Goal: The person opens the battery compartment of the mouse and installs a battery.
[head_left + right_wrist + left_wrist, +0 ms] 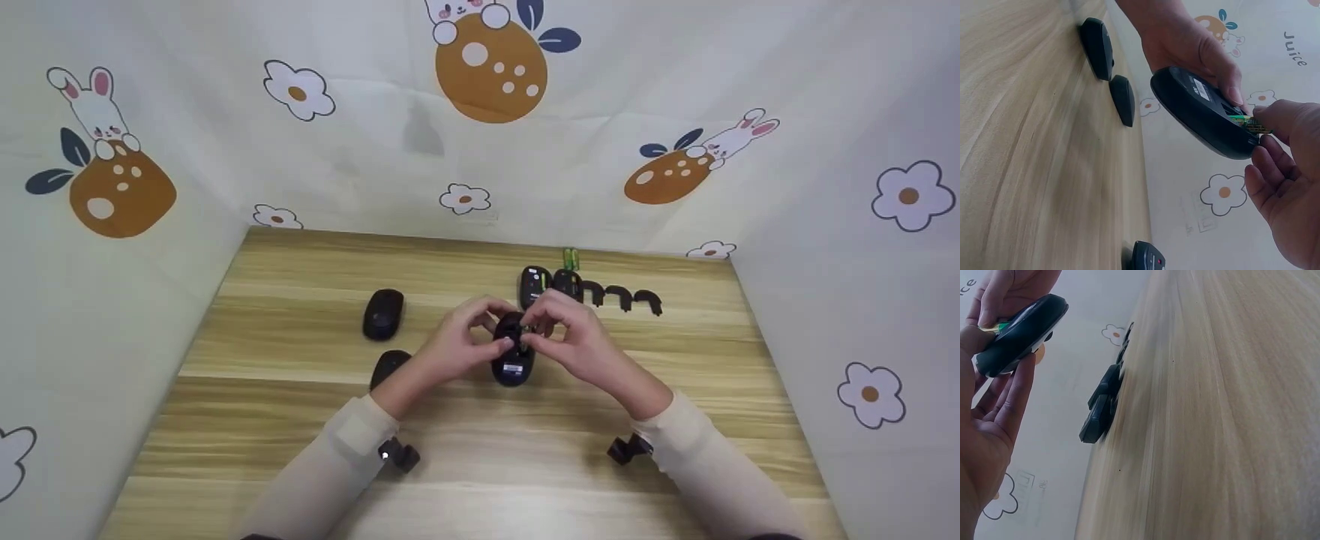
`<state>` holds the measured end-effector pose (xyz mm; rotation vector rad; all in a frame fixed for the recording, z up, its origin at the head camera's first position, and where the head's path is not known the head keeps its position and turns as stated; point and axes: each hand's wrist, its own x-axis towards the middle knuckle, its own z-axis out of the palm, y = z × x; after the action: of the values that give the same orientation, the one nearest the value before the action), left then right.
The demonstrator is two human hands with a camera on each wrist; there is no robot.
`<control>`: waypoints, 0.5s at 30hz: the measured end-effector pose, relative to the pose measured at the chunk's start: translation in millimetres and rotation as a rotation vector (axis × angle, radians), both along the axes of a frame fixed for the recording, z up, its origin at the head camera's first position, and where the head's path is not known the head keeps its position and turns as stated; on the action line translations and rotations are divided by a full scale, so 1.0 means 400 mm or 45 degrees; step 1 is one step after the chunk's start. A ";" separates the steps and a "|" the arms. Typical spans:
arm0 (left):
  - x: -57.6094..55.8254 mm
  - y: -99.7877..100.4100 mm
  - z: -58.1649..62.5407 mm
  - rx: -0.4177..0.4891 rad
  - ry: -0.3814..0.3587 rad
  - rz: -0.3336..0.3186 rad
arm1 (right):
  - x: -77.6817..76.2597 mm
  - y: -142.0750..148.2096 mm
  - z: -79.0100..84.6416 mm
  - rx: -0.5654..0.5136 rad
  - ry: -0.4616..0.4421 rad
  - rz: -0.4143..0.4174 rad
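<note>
Over worktop [510, 465], near of far mice [531, 283], gripping upturned mouse [514, 376] w/ curled L hand [459, 341], pinching green batt. [1249, 123] against it w/ R hand [576, 335].

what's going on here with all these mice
A person is handling a battery at an upturned mouse. The left grip holds the mouse, and the right grip pinches a green battery at its open slot; whether it is going in or coming out, I can't tell. Two upturned mice lie beyond, near two loose batteries and three black pieces.
</note>
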<state>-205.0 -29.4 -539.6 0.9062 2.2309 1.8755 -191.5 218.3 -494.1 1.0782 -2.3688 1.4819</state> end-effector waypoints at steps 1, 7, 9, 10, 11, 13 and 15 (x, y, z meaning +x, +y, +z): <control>0.000 0.000 0.000 0.001 0.001 0.002 | 0.000 0.000 -0.001 0.000 0.000 0.000; -0.001 0.000 0.000 0.012 -0.013 0.019 | -0.004 0.003 -0.015 -0.024 -0.059 -0.011; -0.002 0.001 0.000 0.019 -0.019 0.017 | -0.005 0.004 -0.018 -0.041 -0.083 -0.019; -0.002 0.001 -0.001 0.024 -0.024 0.016 | -0.006 0.004 -0.019 -0.048 -0.096 -0.022; -0.002 0.001 -0.001 0.029 -0.029 0.015 | -0.006 0.004 -0.020 -0.060 -0.116 -0.023; -0.002 0.002 -0.002 0.034 -0.037 0.019 | -0.006 0.002 -0.020 -0.083 -0.178 -0.023; -0.001 0.002 -0.001 0.045 -0.049 0.021 | -0.004 -0.001 -0.021 -0.125 -0.268 -0.011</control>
<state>-205.3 -28.6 -539.9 0.8517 2.1970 1.9286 -193.1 217.8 -502.3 0.9300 -2.3999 1.7684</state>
